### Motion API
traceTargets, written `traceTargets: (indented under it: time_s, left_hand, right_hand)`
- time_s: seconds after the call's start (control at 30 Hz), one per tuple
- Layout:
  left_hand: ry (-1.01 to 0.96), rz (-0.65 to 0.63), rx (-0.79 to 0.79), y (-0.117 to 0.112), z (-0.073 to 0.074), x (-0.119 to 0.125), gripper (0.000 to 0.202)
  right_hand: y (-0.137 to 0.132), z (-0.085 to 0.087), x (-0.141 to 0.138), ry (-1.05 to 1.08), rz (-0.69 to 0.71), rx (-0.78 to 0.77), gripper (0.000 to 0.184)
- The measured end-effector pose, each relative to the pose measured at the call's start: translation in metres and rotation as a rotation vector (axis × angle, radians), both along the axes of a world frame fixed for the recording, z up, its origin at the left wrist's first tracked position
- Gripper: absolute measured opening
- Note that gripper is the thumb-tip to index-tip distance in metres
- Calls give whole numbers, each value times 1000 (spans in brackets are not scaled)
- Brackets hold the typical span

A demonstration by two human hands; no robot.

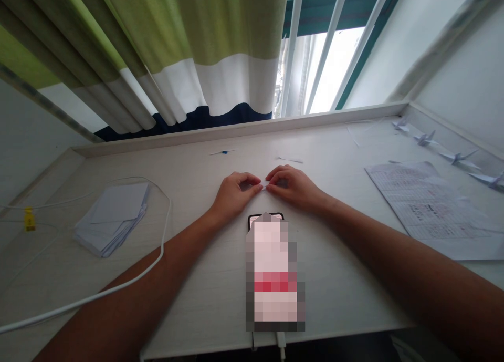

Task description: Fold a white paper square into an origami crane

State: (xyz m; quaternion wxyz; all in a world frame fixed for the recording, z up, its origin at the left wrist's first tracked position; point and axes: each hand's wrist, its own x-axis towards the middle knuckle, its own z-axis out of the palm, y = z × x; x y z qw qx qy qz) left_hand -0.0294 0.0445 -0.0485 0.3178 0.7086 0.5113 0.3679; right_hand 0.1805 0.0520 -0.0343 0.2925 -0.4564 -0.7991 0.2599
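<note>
Both my hands meet at the middle of a pale wooden desk [197, 278]. My left hand [234, 191] and my right hand [293, 186] have their fingers curled and pinched together on a small piece of white paper [264, 186] that lies between the fingertips. Most of the paper is hidden by the fingers. A phone [274, 272] lies flat just in front of my wrists, its screen blurred out.
A stack of white paper squares [112, 217] sits at the left, with a white cable [118, 286] looping around it. Printed sheets [437, 209] lie at the right. Several folded paper cranes [427, 138] line the right edge. Paper scraps [289, 159] lie near the back; curtain and window behind.
</note>
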Motion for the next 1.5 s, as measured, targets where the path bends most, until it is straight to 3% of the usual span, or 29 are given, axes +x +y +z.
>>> traceTargets:
  time_s: [0.6, 1.5]
  left_hand:
    - [60, 29, 28, -1, 0, 1, 10]
    - [138, 17, 54, 0, 4, 3, 10]
  right_hand:
    - [1, -4, 0, 70, -99, -80, 10]
    - [6, 0, -4, 105, -94, -140, 4]
